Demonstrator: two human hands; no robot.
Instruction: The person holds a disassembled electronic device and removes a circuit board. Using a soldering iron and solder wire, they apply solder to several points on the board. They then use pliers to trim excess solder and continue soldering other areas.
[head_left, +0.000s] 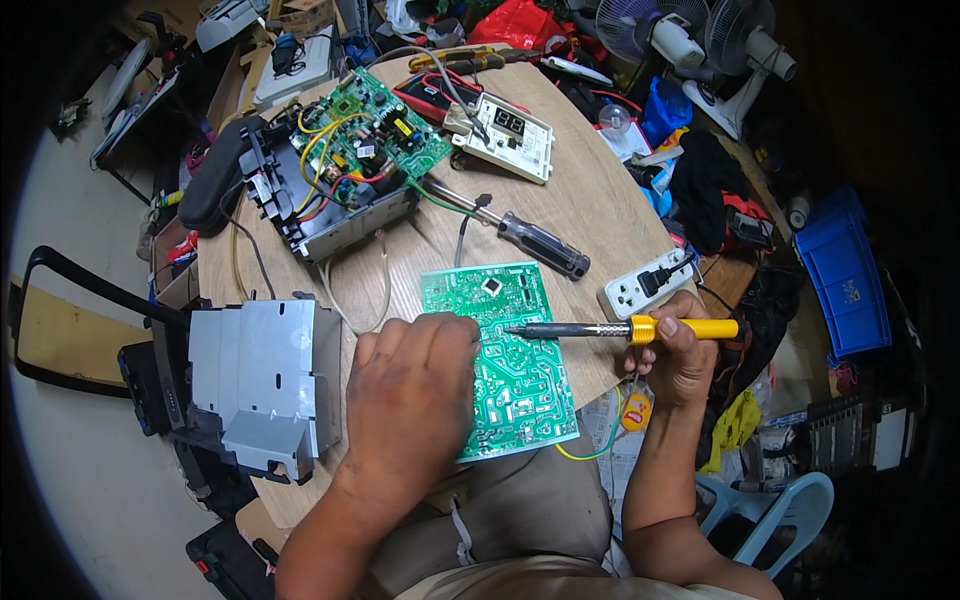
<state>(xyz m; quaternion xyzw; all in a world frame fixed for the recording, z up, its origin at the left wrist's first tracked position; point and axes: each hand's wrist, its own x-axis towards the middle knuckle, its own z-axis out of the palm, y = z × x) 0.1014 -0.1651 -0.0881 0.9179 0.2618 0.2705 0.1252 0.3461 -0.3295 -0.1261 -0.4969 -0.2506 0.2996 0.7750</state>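
Observation:
A green circuit board (520, 390), solder side up, lies at the table's near edge and reaches out over my lap. My left hand (415, 390) rests across its left part with the fingers curled; their tips and whatever they hold are hidden. In my right hand (680, 362) is a soldering iron (628, 329) with a yellow handle, thumb on top. The iron points left, and its dark tip is over the board's upper middle, close to my left fingers; whether it touches, I cannot tell. A green-yellow wire (600, 455) hangs at the board's lower right corner.
Beyond the board lie a screwdriver (540, 243), a small display panel (515, 140) and an open housing with another circuit board (385, 125). A grey metal box (255, 365) stands left, a white power strip (640, 285) right. The wooden table (590, 200) curves away at right.

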